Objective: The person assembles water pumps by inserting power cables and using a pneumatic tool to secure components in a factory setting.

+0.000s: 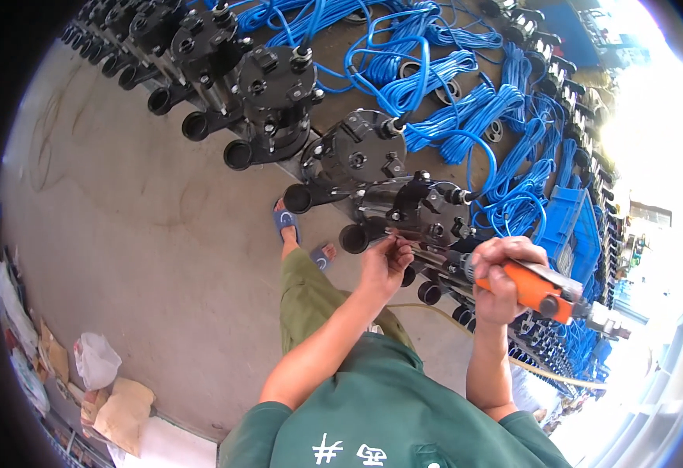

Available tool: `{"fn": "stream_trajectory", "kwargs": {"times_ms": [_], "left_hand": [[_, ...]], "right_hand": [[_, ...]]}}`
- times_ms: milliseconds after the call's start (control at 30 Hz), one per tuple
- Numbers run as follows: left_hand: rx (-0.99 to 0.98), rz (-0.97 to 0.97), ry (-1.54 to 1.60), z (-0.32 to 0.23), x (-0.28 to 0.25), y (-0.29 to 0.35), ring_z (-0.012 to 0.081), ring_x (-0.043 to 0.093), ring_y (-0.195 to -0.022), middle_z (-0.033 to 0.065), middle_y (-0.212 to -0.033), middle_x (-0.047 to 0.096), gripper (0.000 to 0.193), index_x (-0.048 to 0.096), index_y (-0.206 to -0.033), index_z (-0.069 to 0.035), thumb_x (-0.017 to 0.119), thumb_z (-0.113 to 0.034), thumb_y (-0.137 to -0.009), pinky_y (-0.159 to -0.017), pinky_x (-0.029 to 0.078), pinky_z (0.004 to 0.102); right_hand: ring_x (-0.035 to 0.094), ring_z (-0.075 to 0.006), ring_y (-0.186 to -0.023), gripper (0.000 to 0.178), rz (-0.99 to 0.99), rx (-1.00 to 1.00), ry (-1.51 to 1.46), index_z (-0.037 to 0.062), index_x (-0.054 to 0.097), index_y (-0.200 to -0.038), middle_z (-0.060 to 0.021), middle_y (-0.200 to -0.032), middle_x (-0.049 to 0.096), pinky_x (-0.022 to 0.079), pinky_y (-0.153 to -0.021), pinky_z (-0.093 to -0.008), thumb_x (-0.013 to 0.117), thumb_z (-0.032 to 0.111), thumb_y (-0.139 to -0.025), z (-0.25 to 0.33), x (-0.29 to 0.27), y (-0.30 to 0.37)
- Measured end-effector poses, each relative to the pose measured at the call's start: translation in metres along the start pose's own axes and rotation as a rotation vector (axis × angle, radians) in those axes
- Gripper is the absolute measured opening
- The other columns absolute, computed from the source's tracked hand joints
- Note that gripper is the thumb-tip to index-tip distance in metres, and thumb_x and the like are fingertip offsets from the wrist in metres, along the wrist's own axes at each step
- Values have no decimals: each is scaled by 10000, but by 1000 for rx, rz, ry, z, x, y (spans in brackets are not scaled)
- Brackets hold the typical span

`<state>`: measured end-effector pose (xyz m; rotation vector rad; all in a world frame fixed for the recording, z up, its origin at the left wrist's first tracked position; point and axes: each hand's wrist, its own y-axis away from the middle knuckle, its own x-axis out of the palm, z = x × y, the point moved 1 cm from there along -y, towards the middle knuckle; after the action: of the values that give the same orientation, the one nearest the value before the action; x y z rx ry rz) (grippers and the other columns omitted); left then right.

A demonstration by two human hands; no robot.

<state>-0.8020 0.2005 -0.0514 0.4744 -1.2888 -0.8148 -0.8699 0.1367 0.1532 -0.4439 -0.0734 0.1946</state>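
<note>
My left hand (388, 264) is closed in a pinch beside the outlet pipe (353, 239) of a black pump (431, 204); what sits between the fingertips is too small to make out. In my right hand (500, 290) is an orange air screwdriver (540, 292), gripped round its body. Its dark nose points left toward my left fingers, and its metal fitting sticks out to the right. The pump has a round black lid with bolts and a cable gland. Another black pump (359, 152) stands just beyond it.
More black pumps (277, 82) line up toward the upper left, and others run along the right. Coiled blue cables (466, 101) lie behind them, with a blue crate (575, 230) at the right. A yellowish hose (540, 370) crosses near my right forearm. Bags and cardboard (127, 413) lie lower left.
</note>
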Motion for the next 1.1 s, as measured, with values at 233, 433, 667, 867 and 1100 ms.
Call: {"fn": "stream_trajectory", "kwargs": {"times_ms": [233, 433, 667, 867, 1100], "left_hand": [[979, -71, -1487, -31, 30, 59, 316, 621, -960, 194, -1099, 602, 585, 471, -1249, 42, 797, -174, -815, -826, 536, 417], [1346, 233, -1716, -53, 49, 36, 474, 425, -1314, 282, -1415, 427, 1161, 207, -1491, 67, 908, -191, -602, -1096, 387, 490], [1270, 296, -1777, -64, 37, 8, 442, 458, -1330, 283, -1425, 449, 1143, 300, -1471, 29, 930, -220, -550, -1089, 428, 457], [1345, 289, -1844, -69, 31, 13, 437, 541, -1207, 255, -1343, 520, 1089, 351, -1429, 29, 929, -224, -542, -1011, 482, 454], [1414, 392, -1879, -62, 45, 14, 397, 524, -1290, 224, -1420, 493, 1147, 289, -1478, 45, 921, -173, -546, -1025, 488, 423]], "right_hand": [[627, -160, -630, 323, 58, 82, 30, -53, 572, -1128, -216, -967, 681, 553, -600, -285, 629, 26, -820, 2, 3, -1], [626, -167, -627, 451, 86, 93, -72, -72, 529, -1227, -239, -995, 671, 536, -589, -288, 641, 62, -811, 19, 28, -21], [648, -170, -661, 326, 242, 91, 67, -64, 585, -1120, -200, -944, 691, 549, -618, -281, 645, 27, -813, -21, 58, -44], [643, -157, -716, 418, 55, 74, -81, -37, 541, -1236, -204, -1069, 675, 530, -652, -271, 631, 65, -840, -6, 55, -71], [695, -160, -823, 271, -34, 112, 113, -24, 622, -1072, -139, -970, 709, 576, -679, -281, 645, -44, -803, -46, 39, -93]]}}
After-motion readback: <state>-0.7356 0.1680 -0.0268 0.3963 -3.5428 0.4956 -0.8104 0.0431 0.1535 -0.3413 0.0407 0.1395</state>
